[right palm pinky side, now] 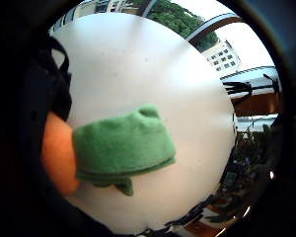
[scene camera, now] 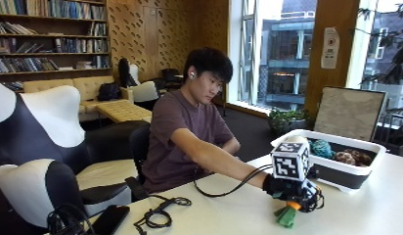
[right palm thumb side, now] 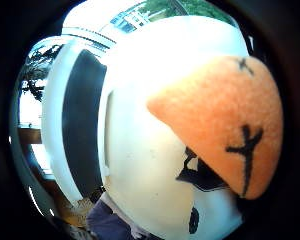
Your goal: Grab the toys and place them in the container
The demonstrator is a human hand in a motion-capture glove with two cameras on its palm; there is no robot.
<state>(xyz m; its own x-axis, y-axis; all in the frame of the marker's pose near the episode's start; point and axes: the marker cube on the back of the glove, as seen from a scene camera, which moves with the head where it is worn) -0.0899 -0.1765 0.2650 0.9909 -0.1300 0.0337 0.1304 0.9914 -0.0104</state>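
The gloved right hand (scene camera: 289,190) holds a carrot toy (scene camera: 287,211), fingers curled round its orange part, green top hanging just above the table (scene camera: 358,215). The white container (scene camera: 331,156) sits near, behind the hand. Next, probably, the toy goes up and into it.

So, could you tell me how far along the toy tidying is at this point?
Partly done, it seems: the white container already holds a teal toy and brownish toys. In hand: the gloved right hand grips an orange and green plush toy just above the table. Left: carrying it to the container. No other loose toys show.
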